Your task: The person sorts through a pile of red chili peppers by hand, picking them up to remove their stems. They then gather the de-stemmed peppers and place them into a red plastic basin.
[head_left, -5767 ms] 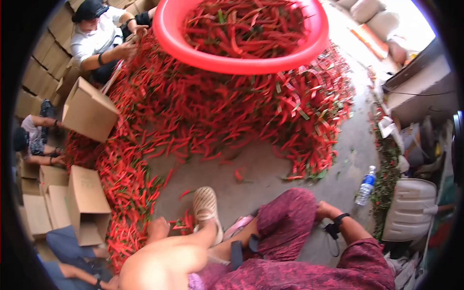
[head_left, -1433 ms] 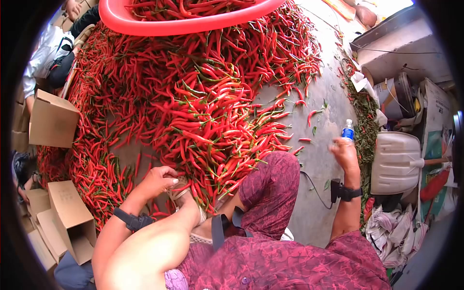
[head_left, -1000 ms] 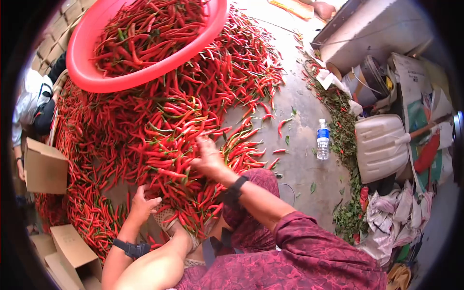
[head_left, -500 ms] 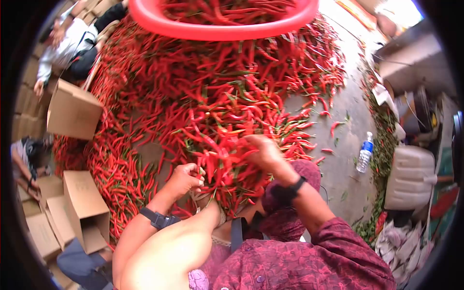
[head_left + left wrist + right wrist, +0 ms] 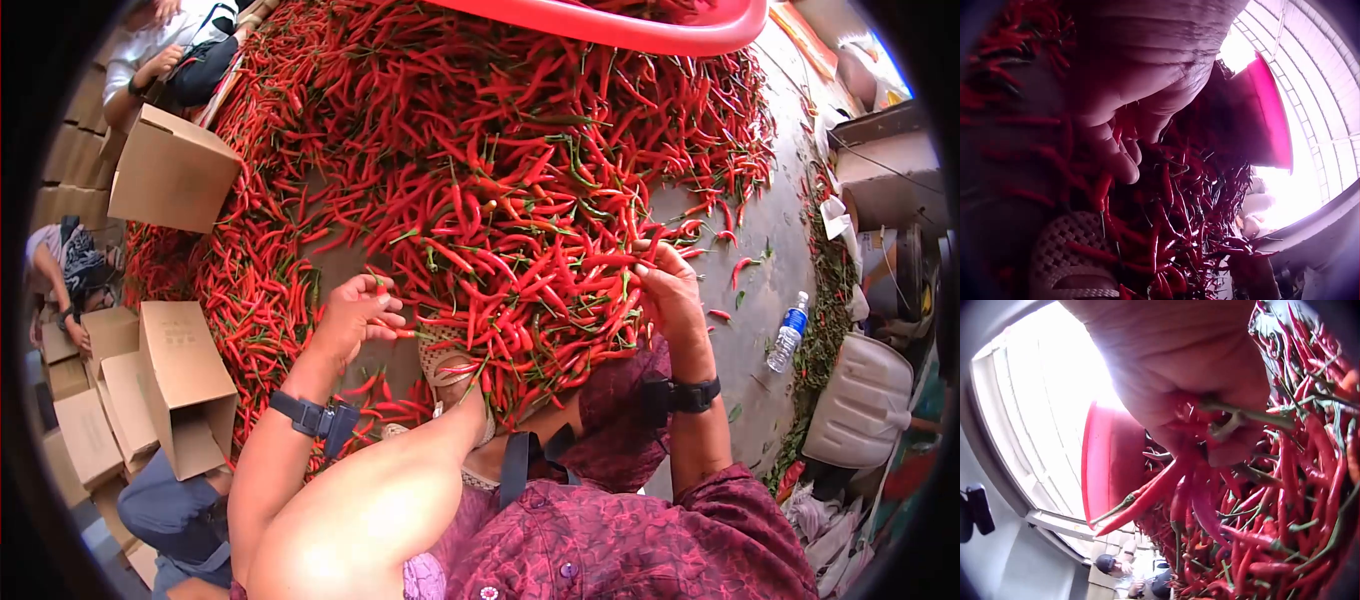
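Observation:
A heap of red chili peppers [image 5: 520, 215] with green stems spreads over the floor in front of the person. At the heap's near left edge, above a woven shoe [image 5: 440, 355], the left hand [image 5: 357, 312] is curled with a chili pepper [image 5: 1104, 190] in its fingers, tip pointing down in the left wrist view. On the heap's right side the right hand [image 5: 672, 290] grips several chili peppers [image 5: 1154, 494]; their bodies and stems stick out from between its fingers. The palm hides part of this bunch in the right wrist view.
A big red basin [image 5: 640, 30] of chili peppers stands at the far side. Cardboard boxes [image 5: 175, 175] line the left, where other people sit. To the right are a water bottle [image 5: 788, 332], a pale shovel blade [image 5: 858, 400] and a strip of dried leaves [image 5: 830, 280].
The right hand has gone from beside the bottle into the heap, then to its right side, and now holds chili peppers. The left hand, opened out a second ago, now holds one. The head view has shifted.

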The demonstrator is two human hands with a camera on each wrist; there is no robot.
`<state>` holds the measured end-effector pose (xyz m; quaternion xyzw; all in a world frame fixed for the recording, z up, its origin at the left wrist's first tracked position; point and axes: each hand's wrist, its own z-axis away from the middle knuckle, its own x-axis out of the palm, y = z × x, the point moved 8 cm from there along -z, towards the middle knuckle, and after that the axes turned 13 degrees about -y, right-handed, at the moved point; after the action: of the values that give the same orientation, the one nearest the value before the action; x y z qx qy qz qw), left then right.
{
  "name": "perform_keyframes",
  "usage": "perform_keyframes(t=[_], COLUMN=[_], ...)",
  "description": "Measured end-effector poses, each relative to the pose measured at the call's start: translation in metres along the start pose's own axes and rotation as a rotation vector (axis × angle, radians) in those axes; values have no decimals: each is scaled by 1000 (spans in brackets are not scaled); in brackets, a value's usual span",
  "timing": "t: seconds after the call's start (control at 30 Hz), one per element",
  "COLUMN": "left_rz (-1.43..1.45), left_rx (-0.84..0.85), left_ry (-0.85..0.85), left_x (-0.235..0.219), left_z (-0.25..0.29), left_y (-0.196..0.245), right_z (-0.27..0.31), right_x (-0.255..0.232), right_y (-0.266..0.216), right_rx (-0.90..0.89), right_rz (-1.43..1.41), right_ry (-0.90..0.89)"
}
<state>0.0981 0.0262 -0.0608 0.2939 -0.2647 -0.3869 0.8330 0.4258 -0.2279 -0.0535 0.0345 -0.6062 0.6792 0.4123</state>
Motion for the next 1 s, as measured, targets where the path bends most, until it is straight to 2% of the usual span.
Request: perform_keyframes(t=[0.03, 0.07, 0.1, 0.13, 0.17, 0.2, 0.23, 0.27, 0.3, 0.33, 0.4, 0.43, 0.57, 0.67, 0.73, 0.8, 0.87, 0.9, 1.0], left_rz=[21, 40, -104, -371, -636, -898, -791, -779, -765, -742, -642, -593, -293, -67, 126, 295, 325, 339, 351], left_rx=[-15, -27, -76, -10, 58, 129, 136, 121, 106, 106, 21, -24, -21, -36, -33, -6, 46, 65, 59], left_ry=[8, 17, 26, 112, 198, 288, 330, 301, 270, 239, 203, 187, 204, 154, 108, -1, 12, 50, 94], left_x=[-3, -5, -6, -13, -19, -10, -6, 5, 13, 20, 21, 20, -4, -20, -15, -10, -11, -11, -6], left_z=[2, 4, 3, 0, -6, -5, -7, -18, -32, -45, -72, -82, -74, -55, -41, -31, -22, -18, -13], left_y=[-1, -2, -4, -2, -4, 11, 14, 20, 27, 36, 34, 29, 15, -7, -13, -20, -17, -16, -8], right_z=[-2, -1, -3, -3, -3, -5, -6, -5, -8, -14, -15, -13, -19, -47, -72, -93, -107, -106, -99], right_x=[1, 4, 6, 15, 16, 26, 34, 43, 61, 77, 97, 109, 109, 110, 116, 113, 103, 101, 95], right_y=[2, 7, 3, 5, 9, 4, 1, -2, -9, -5, -9, -15, -30, -7, 15, 38, 47, 45, 29], right_rx=[60, 282, 205, 103, 314, 264, 216, 173, 254, 200, -11, -149, -393, -186, -188, -95, -101, -167, -316], right_rz=[196, 502, 1087, 1670, 1773, 1804, 1835, 1864, 1809, 1824, 2066, 2048, 1606, 1583, 1753, 1857, 1836, 1802, 1216], right_ry=[23, 46, -8, -63, 10, 30, 49, 69, 55, 30, 109, 180, 117, 76, 45, -33, -94, -121, -200])
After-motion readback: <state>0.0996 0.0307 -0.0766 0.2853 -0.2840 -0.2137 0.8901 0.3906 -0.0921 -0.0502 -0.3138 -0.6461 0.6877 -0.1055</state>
